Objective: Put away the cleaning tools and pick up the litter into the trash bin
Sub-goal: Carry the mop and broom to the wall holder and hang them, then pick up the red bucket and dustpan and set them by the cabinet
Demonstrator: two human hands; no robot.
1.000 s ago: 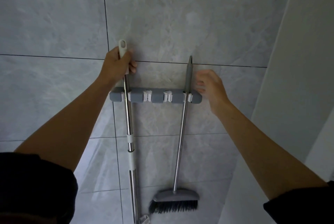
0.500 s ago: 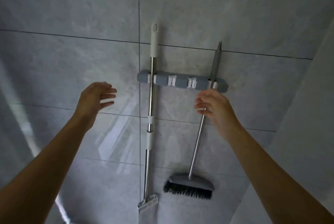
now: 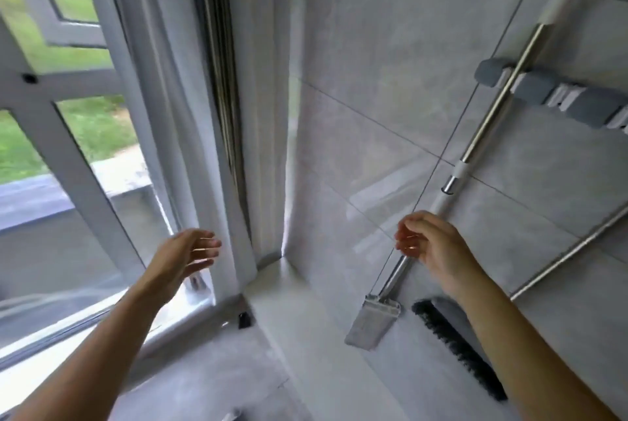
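A flat mop [image 3: 494, 104] with a steel and white handle hangs in the grey wall rack [image 3: 543, 91] on the tiled wall at the right; its grey pad [image 3: 370, 322] dangles above the floor. Beside it hangs a broom, showing its black bristles [image 3: 455, 349] and a slanted steel handle [image 3: 571, 254]. My right hand [image 3: 431, 244] floats in front of the mop's handle, fingers loosely curled, holding nothing. My left hand [image 3: 183, 257] is open with fingers spread, lower left, near the window frame. No litter or trash bin is in view.
A white-framed glass door or window [image 3: 78, 162] fills the left side, with grass outside. A white corner post [image 3: 261, 115] meets the tiled wall. A small dark object [image 3: 245, 319] sits on the floor track by the threshold. Grey floor lies below.
The view has swung left from the wall rack toward the window corner. Both hands have come off the tools and dropped lower; the mop and broom stay hung in the rack.
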